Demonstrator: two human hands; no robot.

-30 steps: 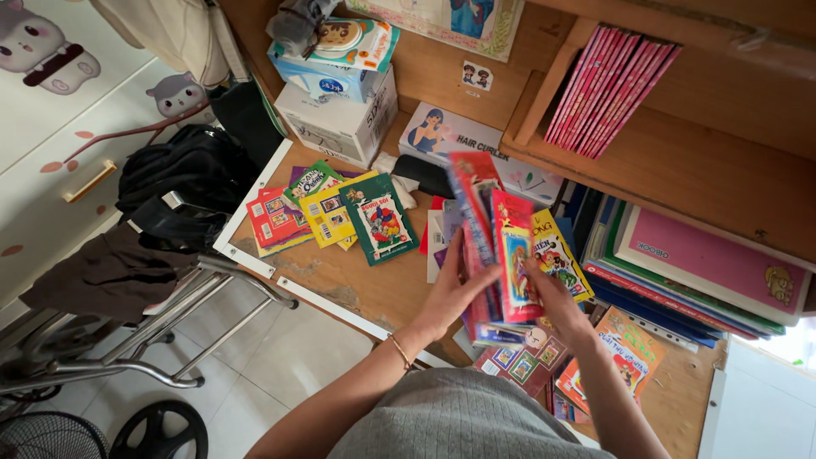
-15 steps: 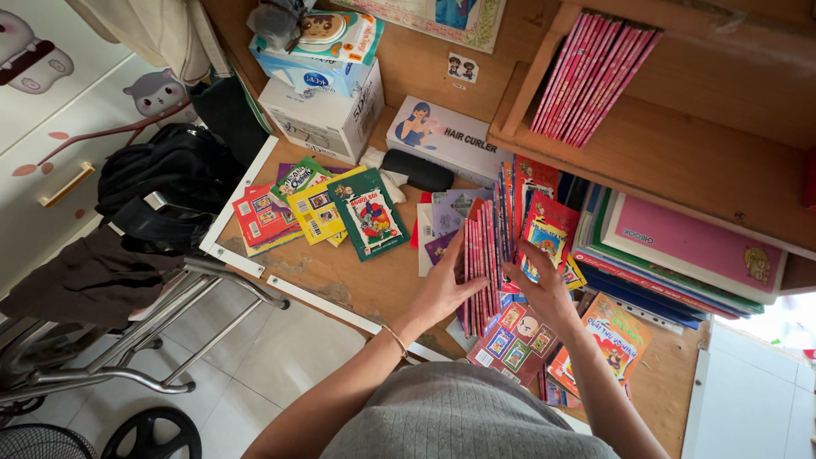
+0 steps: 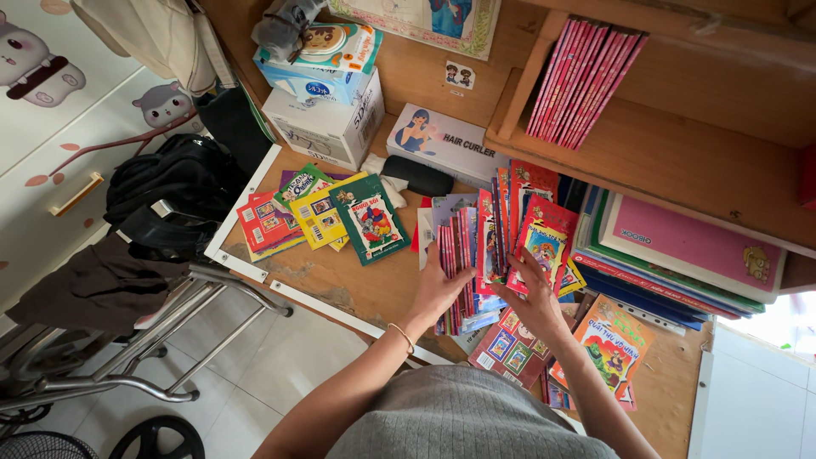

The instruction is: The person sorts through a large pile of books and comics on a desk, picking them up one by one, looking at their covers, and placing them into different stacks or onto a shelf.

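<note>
My left hand (image 3: 439, 289) presses against the left side of a bunch of thin comic books (image 3: 476, 255) standing on edge on the wooden desk (image 3: 357, 285). From the other side my right hand (image 3: 531, 297) grips the same bunch, fingers spread over a red-covered book (image 3: 544, 242). More comics lie flat under and in front of my right hand (image 3: 510, 353). A fan of several flat comics (image 3: 319, 212) lies to the left on the desk.
Large flat books (image 3: 680, 255) are stacked at the right. Pink-spined books (image 3: 582, 76) stand on a shelf above. Cardboard boxes (image 3: 323, 123), a long white box (image 3: 450, 144) and a black case (image 3: 416, 177) sit at the back. A black bag (image 3: 174, 183) and a metal frame (image 3: 170, 340) are left of the desk.
The bunch of comics has been brought from tilted and loosely held to standing on edge between both hands. My view has shifted slightly.
</note>
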